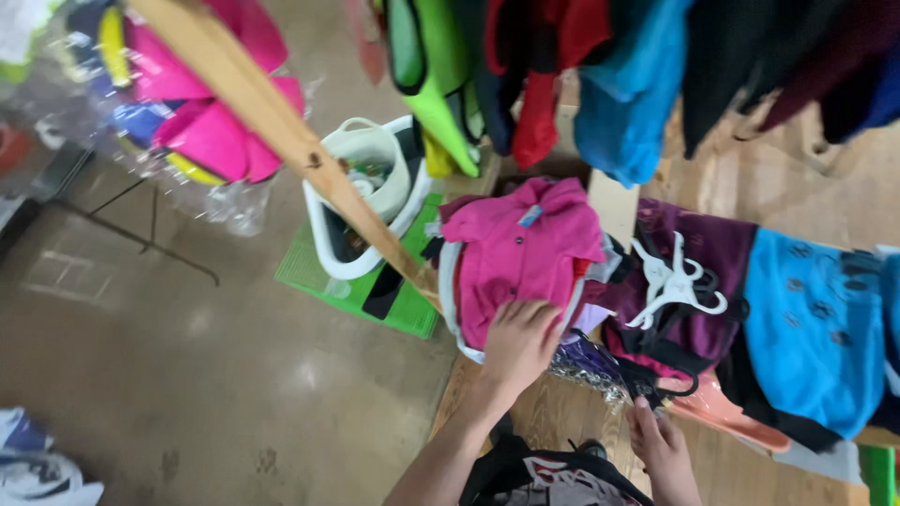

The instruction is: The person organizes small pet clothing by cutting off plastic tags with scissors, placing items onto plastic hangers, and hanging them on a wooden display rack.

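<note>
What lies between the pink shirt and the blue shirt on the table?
In the head view, a purple garment with white hangers on top lies between the pink shirt and the blue shirt.

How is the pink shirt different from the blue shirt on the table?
The pink shirt lies heaped in a white basket under the left hand; the blue shirt lies spread flat, untouched. The pink one has a collar and buttons; the blue one shows dark prints. Both are small, bright garments.

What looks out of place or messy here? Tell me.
A bundle of white hangers lies loose atop the purple garment instead of hanging. The pink shirt under the left hand is heaped in an overfull basket. Nothing looks spilled or damaged.
</note>
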